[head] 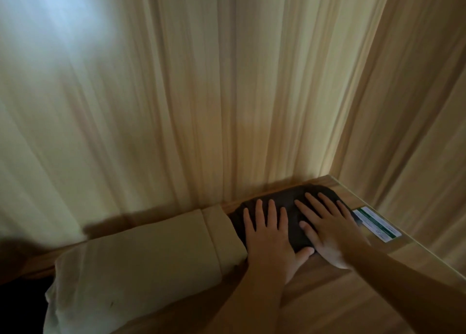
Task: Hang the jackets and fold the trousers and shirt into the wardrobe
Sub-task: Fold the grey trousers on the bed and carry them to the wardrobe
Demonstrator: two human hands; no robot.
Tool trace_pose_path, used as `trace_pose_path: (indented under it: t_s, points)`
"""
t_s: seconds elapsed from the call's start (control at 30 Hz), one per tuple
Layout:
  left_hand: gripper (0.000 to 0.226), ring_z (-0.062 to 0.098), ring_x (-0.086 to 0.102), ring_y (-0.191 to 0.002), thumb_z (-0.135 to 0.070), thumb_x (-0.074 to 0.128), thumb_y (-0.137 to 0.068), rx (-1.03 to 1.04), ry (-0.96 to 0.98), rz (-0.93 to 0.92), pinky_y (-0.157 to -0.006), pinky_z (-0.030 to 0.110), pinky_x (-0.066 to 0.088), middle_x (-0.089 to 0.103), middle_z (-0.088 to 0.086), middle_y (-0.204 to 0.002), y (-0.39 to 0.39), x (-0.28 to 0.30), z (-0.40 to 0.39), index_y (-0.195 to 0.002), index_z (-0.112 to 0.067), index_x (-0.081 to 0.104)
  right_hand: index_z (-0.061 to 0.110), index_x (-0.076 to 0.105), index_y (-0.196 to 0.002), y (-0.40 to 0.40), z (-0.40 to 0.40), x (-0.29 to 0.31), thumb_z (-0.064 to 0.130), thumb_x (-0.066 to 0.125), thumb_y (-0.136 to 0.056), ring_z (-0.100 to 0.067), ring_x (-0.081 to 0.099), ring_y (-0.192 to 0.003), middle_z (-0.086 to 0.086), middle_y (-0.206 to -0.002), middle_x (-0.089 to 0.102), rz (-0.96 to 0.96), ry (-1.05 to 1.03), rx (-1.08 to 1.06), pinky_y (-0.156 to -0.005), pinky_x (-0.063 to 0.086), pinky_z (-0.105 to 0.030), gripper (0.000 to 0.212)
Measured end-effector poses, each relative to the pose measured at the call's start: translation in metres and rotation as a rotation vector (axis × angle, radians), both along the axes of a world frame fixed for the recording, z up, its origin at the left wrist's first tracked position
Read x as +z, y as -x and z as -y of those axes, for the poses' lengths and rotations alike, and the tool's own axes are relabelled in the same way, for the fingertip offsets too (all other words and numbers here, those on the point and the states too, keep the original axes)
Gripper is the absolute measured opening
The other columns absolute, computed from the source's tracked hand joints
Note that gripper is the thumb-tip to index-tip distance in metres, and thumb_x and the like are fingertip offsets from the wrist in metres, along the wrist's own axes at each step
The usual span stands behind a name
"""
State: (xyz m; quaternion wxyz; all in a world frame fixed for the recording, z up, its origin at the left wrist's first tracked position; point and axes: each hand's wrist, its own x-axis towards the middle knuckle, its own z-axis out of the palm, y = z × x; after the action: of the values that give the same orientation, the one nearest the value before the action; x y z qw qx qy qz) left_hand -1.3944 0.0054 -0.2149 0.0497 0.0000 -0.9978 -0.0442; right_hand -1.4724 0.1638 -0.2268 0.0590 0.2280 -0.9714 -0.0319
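Nearest the camera, two bare forearms reach forward over the pale wooden wardrobe shelf (327, 296). The left hand (268, 235) lies flat with its fingers straight and spread, palm down on the near left part of the dark folded garment (297, 202); its thumb rests at the garment's near edge. The right hand (327, 230) is also flat and spread, pressing the right half, its fingertips pointing toward the far left. Neither grip is curled round anything: both simply press the cloth.

The dark garment, which may be the shirt or a pair of trousers, sits on the shelf directly under both palms, its long axis running left to right along the back panel (176, 106). Just to its left, touching it, lies a cream folded garment (151, 258), its long axis running from near left to far right.

Beyond the right hand, a white and green printed label (377, 224) sticks to the shelf near the side wall (416, 131).

Both hands are equally close; the likely move is a final smoothing or a push back toward the panel.
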Motion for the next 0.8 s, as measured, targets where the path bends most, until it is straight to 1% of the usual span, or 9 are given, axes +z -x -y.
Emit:
trace_pose_path:
  t_s: [0.1, 0.23, 0.33, 0.47, 0.53, 0.6, 0.7, 0.77, 0.8]
  points:
    - [0.096, 0.033, -0.017, -0.148, -0.08, 0.03, -0.085, 0.006, -0.012, 0.007, -0.115, 0.057, -0.015, -0.009, 0.008, -0.164, 0.002, -0.001, 0.001, -0.157, -0.022, 0.002, 0.046, -0.006, -0.15, 0.004, 0.001, 0.0, 0.062, -0.006, -0.088, -0.014, -0.009, -0.149, 0.012, -0.163, -0.004, 0.009, -0.004, 0.006, -0.118, -0.006, -0.039, 0.064]
    - [0.097, 0.032, -0.018, -0.148, -0.081, 0.028, -0.084, -0.004, -0.022, 0.02, -0.115, 0.057, -0.016, -0.01, 0.007, -0.164, 0.011, -0.004, 0.007, -0.157, -0.023, 0.002, 0.047, -0.006, -0.15, 0.011, 0.005, -0.002, 0.062, -0.004, -0.09, -0.014, -0.01, -0.149, 0.011, -0.163, -0.005, 0.038, 0.0, -0.015, -0.118, -0.004, -0.041, 0.062]
    - [0.097, 0.031, -0.017, -0.148, -0.081, 0.028, -0.084, -0.009, -0.005, 0.051, -0.116, 0.056, -0.014, -0.01, 0.005, -0.164, 0.016, -0.003, 0.011, -0.157, -0.023, 0.001, 0.044, -0.004, -0.151, 0.01, 0.015, 0.008, 0.057, 0.006, -0.097, -0.018, -0.008, -0.149, 0.009, -0.163, -0.006, 0.074, -0.063, -0.059, -0.119, -0.002, -0.046, 0.057]
    - [0.089, 0.03, -0.018, -0.148, -0.073, 0.029, -0.09, -0.05, -0.013, 0.11, -0.116, 0.054, -0.015, -0.011, 0.006, -0.164, 0.008, 0.008, 0.015, -0.156, -0.023, -0.001, 0.038, 0.01, -0.153, -0.023, 0.019, 0.028, 0.052, 0.014, -0.101, -0.023, 0.002, -0.15, 0.004, -0.163, 0.007, 0.067, -0.069, -0.075, -0.119, 0.002, -0.047, 0.055]
    - [0.079, 0.029, -0.016, -0.149, -0.063, 0.031, -0.094, -0.102, -0.028, 0.047, -0.117, 0.05, -0.015, -0.007, 0.005, -0.164, -0.004, 0.013, 0.011, -0.156, -0.025, 0.001, 0.034, 0.016, -0.153, -0.052, 0.001, 0.034, 0.05, 0.017, -0.101, -0.02, 0.007, -0.15, 0.004, -0.162, 0.014, 0.062, -0.051, -0.07, -0.119, 0.003, -0.046, 0.055]
    - [0.073, 0.028, -0.011, -0.15, -0.053, 0.036, -0.095, -0.193, -0.015, -0.028, -0.117, 0.048, -0.013, 0.001, 0.004, -0.165, -0.022, 0.017, 0.0, -0.156, -0.025, 0.008, 0.031, 0.02, -0.152, -0.081, -0.029, 0.041, 0.048, 0.02, -0.1, -0.017, 0.013, -0.148, 0.005, -0.16, 0.022, 0.044, -0.047, -0.071, -0.119, 0.008, -0.042, 0.056]
    - [0.065, 0.026, -0.001, -0.15, -0.048, 0.042, -0.094, -0.264, -0.034, 0.003, -0.119, 0.049, -0.002, 0.013, 0.002, -0.162, -0.05, 0.028, -0.021, -0.152, -0.025, 0.023, 0.029, 0.026, -0.15, -0.125, -0.073, 0.058, 0.051, 0.024, -0.097, -0.014, 0.025, -0.144, 0.007, -0.154, 0.032, 0.014, -0.003, -0.126, -0.117, 0.018, -0.033, 0.057]
    - [0.056, 0.026, 0.008, -0.148, -0.045, 0.047, -0.092, -0.278, -0.054, 0.025, -0.117, 0.047, 0.015, 0.024, 0.0, -0.157, -0.069, 0.039, -0.038, -0.144, -0.026, 0.036, 0.031, 0.029, -0.147, -0.157, -0.097, 0.071, 0.052, 0.029, -0.096, -0.011, 0.032, -0.139, 0.01, -0.15, 0.036, 0.01, 0.071, -0.176, -0.113, 0.026, -0.027, 0.055]
    - [0.051, 0.026, 0.016, -0.145, -0.043, 0.049, -0.091, -0.292, -0.068, 0.018, -0.113, 0.045, 0.024, 0.032, -0.001, -0.15, -0.081, 0.046, -0.049, -0.139, -0.026, 0.041, 0.032, 0.029, -0.146, -0.173, -0.109, 0.078, 0.052, 0.031, -0.095, -0.01, 0.035, -0.136, 0.011, -0.147, 0.038, 0.008, 0.102, -0.192, -0.11, 0.03, -0.026, 0.055]
